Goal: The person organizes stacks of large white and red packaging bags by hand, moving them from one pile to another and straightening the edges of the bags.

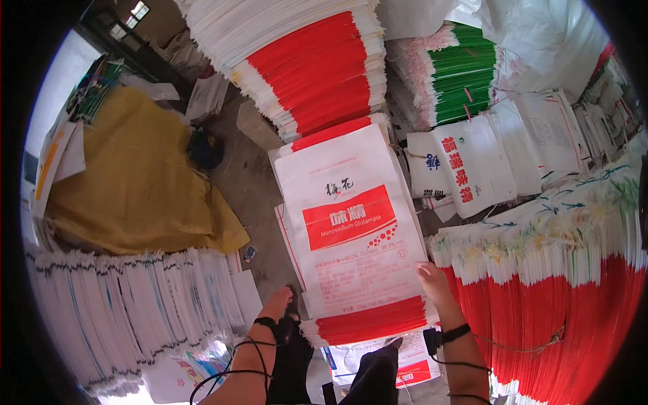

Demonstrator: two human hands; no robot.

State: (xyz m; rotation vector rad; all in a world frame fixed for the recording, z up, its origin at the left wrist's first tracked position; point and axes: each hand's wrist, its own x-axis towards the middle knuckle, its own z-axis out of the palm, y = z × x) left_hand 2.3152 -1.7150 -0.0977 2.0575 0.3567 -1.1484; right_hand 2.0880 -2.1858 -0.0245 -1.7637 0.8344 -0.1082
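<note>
A stack of white woven sacks with red printing [351, 162] lies in front of me, its red-and-white layered edge facing me. My right hand [434, 282] is at the near right edge of the top sack, its fingers curled against that edge. My left hand [278, 302] is low beside the stack's near left corner, apart from the printed face. Its fingers are blurred and partly turned away, so what they do is unclear. Dark bands with cords circle both wrists.
Tall stacks of red-and-white sacks [560, 310] stand at the right and a similar stack [317, 67] beyond. White bundled sacks [135, 307] fill the near left, below a yellow-brown cover [135, 169]. Folded white sacks [479, 162] and a green-and-white stack [462, 74] sit far right.
</note>
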